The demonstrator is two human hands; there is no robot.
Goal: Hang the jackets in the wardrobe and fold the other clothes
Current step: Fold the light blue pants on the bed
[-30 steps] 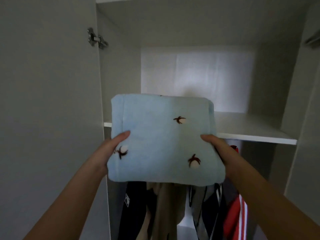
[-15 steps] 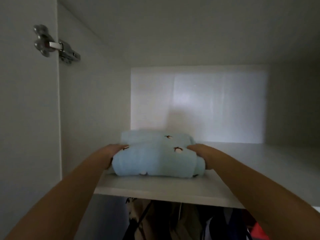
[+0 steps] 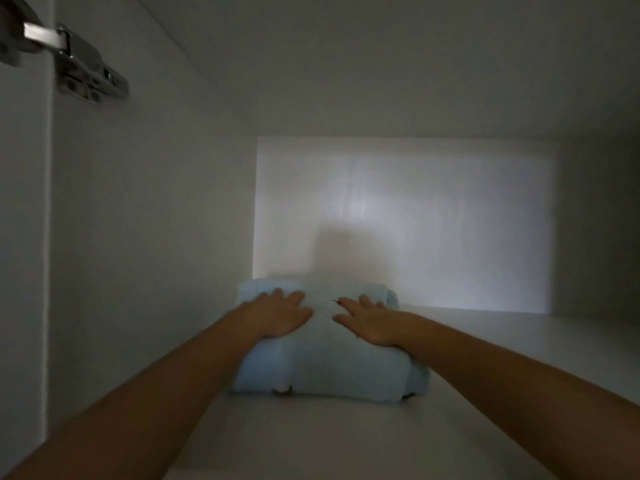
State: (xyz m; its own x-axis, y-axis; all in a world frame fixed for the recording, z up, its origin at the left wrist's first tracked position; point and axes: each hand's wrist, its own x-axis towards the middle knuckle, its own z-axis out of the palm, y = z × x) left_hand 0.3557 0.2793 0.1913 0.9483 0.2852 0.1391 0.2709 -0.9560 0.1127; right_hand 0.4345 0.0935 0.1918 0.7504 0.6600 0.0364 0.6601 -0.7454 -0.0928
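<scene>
A folded light blue garment [image 3: 329, 368] with small dark prints lies on the white wardrobe shelf [image 3: 346, 438], close to the left wall and back panel. My left hand [image 3: 277, 317] rests flat on the top left of the bundle, fingers straight. On its top right my right hand [image 3: 369, 322] lies flat too, fingers spread. Both forearms reach in from the bottom corners.
The wardrobe's left side wall [image 3: 138, 237] stands beside the garment, with a metal door hinge [image 3: 83, 74] at the upper left. The pale back panel [image 3: 433, 220] is just behind the bundle. Bare shelf stretches to the right [image 3: 536, 341].
The garment went from held in front of the wardrobe to lying deep on the shelf. My hands moved from its sides onto its top, flat. The view moved closer in.
</scene>
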